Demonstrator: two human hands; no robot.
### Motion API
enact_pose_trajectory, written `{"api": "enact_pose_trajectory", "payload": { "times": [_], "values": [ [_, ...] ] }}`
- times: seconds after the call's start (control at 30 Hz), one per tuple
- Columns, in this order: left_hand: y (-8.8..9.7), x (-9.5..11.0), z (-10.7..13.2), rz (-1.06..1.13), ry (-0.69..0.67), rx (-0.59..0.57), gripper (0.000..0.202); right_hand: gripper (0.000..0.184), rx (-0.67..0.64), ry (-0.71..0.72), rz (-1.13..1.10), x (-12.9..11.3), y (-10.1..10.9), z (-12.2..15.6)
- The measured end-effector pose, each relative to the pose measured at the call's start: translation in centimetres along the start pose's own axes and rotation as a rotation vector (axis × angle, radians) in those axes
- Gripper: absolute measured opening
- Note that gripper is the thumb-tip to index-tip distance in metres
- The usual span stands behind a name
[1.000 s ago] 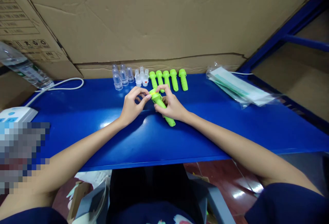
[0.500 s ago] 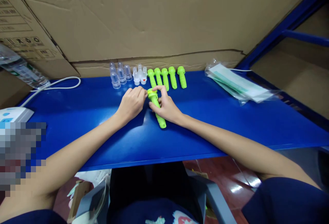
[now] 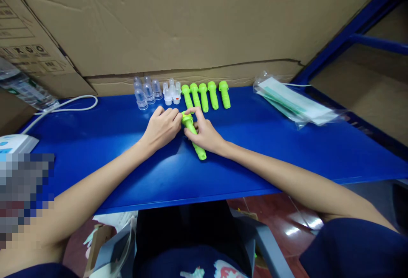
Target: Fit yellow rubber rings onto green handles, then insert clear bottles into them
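Note:
My right hand [image 3: 205, 134] is closed around a lime-green, flashlight-shaped plastic piece [image 3: 199, 151]. The piece lies slanted, its wide head away from me and its narrow end toward me; a bit of yellow shows at the head. My right index finger rests on top of that head. Bunched together, the fingers of my left hand [image 3: 163, 126] meet the head from the left, and whatever they pinch is hidden. Several matching green pieces [image 3: 204, 99] lie in a row behind my hands. To their left stand white-based clear plastic parts [image 3: 172, 93] and clear bullet-shaped caps [image 3: 141, 98].
All this is on a blue table [image 3: 143, 184] against a cardboard wall [image 3: 191, 23]. A clear plastic packet [image 3: 293, 101] lies at the right rear. On the left are a white cable [image 3: 79, 97], a power strip [image 3: 19, 144] and a water bottle [image 3: 28, 89].
My left hand has turned slightly at the green piece's head, its knuckles now flatter. My right hand keeps its hold. The whole view has shifted a little.

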State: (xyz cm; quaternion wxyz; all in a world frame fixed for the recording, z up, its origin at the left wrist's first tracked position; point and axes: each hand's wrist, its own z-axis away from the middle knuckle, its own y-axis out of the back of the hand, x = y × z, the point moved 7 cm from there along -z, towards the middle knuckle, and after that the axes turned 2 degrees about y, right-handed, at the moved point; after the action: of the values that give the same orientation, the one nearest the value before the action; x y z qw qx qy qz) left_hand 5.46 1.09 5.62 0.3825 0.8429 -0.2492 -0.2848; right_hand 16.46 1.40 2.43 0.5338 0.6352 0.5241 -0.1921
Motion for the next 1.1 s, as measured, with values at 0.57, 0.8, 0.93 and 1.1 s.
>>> {"api": "enact_pose_trajectory", "payload": {
  "times": [0.57, 0.8, 0.93, 1.1],
  "values": [
    [0.2, -1.3, 0.4, 0.267, 0.028, 0.061, 0.024, 0.046, 0.021, 0.007, -0.018, 0.2, 0.9, -0.4],
    [0.7, -1.8, 1.0, 0.485, 0.18, 0.223, 0.015, 0.041, 0.025, 0.08, -0.021, -0.2, 1.2, -0.3],
    [1.0, -1.7, 0.9, 0.671, 0.189, 0.285, 0.01, 0.039, 0.044, 0.107, -0.054, -0.3, 1.2, -0.3],
    [1.3, -1.7, 0.8, 0.855, 0.241, 0.291, 0.014, 0.041, 0.104, 0.131, -0.083, -0.3, 1.6, -0.3]
  ]
}}
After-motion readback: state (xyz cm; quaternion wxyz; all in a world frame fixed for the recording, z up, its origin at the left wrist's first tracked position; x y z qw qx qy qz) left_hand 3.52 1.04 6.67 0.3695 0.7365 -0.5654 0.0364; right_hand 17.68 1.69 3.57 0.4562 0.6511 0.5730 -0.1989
